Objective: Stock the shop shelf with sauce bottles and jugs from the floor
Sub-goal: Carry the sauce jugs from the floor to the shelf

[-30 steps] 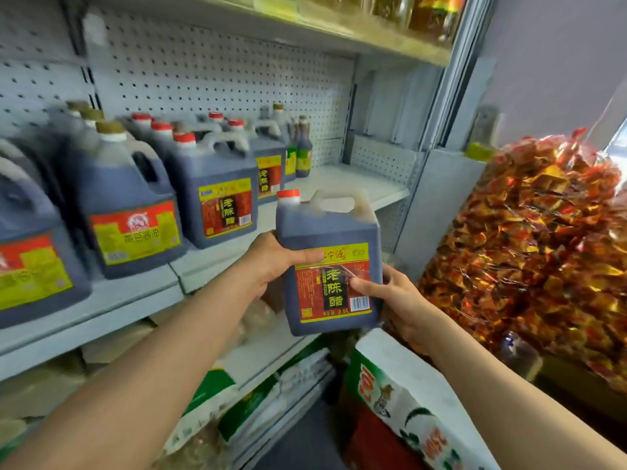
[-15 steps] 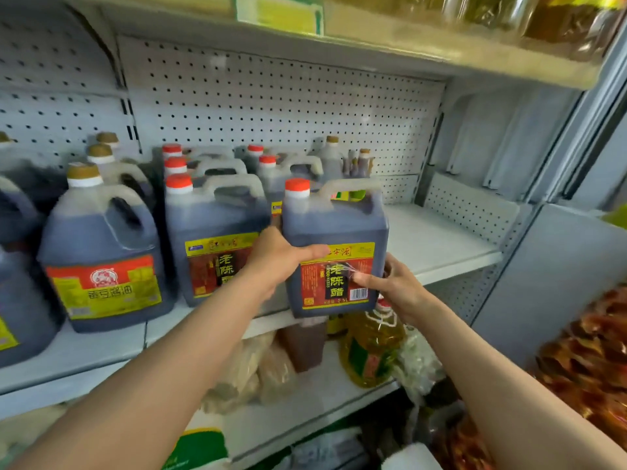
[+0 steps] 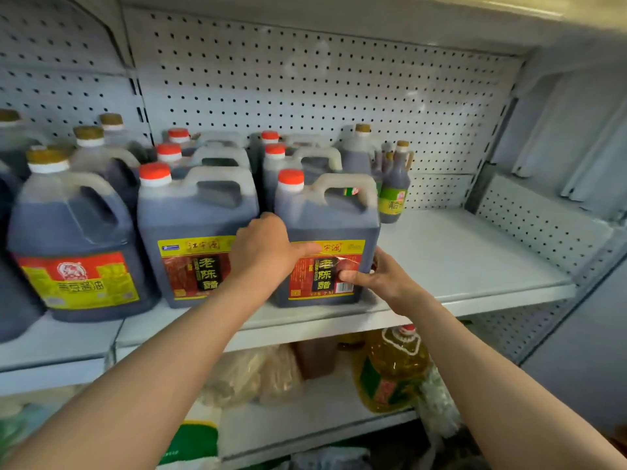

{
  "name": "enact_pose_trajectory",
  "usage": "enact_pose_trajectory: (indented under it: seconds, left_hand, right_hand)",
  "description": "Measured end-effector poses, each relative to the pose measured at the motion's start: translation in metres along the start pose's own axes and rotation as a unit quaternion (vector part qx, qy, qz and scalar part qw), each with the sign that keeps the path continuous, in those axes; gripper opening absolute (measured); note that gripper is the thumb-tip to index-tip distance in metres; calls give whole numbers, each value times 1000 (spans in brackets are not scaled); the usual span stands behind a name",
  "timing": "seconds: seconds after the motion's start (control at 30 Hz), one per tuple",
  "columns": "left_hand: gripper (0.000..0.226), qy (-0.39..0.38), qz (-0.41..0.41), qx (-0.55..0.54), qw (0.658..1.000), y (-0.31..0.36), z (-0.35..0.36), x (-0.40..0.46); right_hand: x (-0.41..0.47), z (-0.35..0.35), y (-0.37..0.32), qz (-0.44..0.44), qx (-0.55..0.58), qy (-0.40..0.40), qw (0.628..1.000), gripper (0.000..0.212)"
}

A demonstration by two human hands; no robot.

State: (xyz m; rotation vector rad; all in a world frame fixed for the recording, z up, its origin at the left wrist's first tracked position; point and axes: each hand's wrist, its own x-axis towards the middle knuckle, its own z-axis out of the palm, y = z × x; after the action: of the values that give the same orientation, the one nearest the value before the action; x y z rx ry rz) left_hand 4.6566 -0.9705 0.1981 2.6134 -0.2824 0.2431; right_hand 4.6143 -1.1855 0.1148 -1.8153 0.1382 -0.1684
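Both hands grip one dark vinegar jug (image 3: pixel 327 239) at centre frame: the left hand (image 3: pixel 268 249) wraps its left edge, thumb across the label, while the right hand (image 3: pixel 380 278) pinches the lower right corner. The jug's base rests on the front of the shelf (image 3: pixel 475 266), label outward, just beside a matching jug (image 3: pixel 195 232). This two-sided hold probably serves to square it with the row. Open shelf at right leaves room for more stock. Red-capped jugs behind are largely hidden; a small green-labelled bottle (image 3: pixel 395 188) stands at the back. Goods on the lower shelf (image 3: pixel 305 422), including a yellow oil bottle (image 3: pixel 395 371), are blurred, and the floor is out of view.
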Motion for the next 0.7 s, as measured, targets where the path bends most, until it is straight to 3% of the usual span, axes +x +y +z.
enact_pose_trajectory:
  seconds: [0.23, 0.7]
  left_hand:
    - [82, 36, 21, 103, 994, 3, 1, 1]
    - [69, 78, 66, 199, 975, 2, -3, -5]
  right_hand:
    - [11, 1, 7, -3, 16, -4, 1000, 63]
    - [16, 6, 7, 8, -15, 3, 1000, 64]
